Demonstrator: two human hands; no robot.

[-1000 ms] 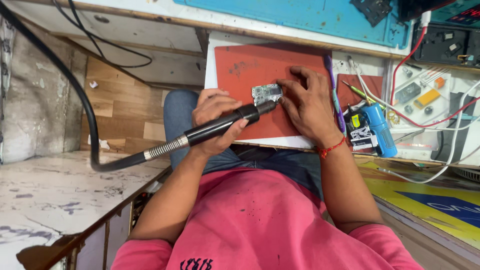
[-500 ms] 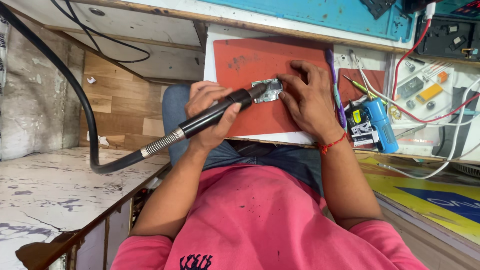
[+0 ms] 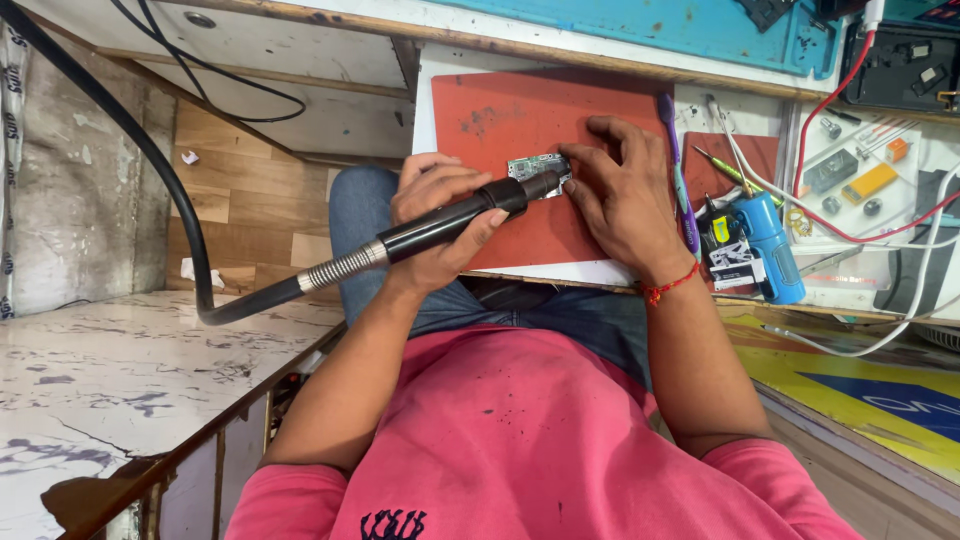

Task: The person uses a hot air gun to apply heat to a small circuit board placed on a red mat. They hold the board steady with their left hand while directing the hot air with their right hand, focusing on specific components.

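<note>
Taking the red rubber work mat (image 3: 590,215) as the landmark, the small grey-green circuit board (image 3: 533,164) lies near its middle, and everything of note happens right over it. The left hand (image 3: 435,215) is clamped around the black cylindrical hot-air handpiece (image 3: 455,218), whose ribbed metal collar and thick black hose (image 3: 150,190) trail away off the mat's left edge and up past the wooden wall. Compared with a second ago, the handpiece has swung flatter and its nozzle has crept in from the mat's lower left until the tip sits at the board's lower right corner, touching or just above it; which of the two cannot be told from here. The right hand (image 3: 625,205) has barely shifted: it rests on the mat just right of the board, fingers curled together and pressed down at the board's right edge, though whether they pinch a tool is hidden. The closing of the nozzle on the board, with the other hand steady, reads to me as heat now being aimed at one spot instead of being lined up. Right of the mat on the bench (image 3: 880,300) lie a purple-handled tool (image 3: 678,170), a blue cylindrical bottle (image 3: 772,245) and loose red and white wires (image 3: 850,225).
</note>
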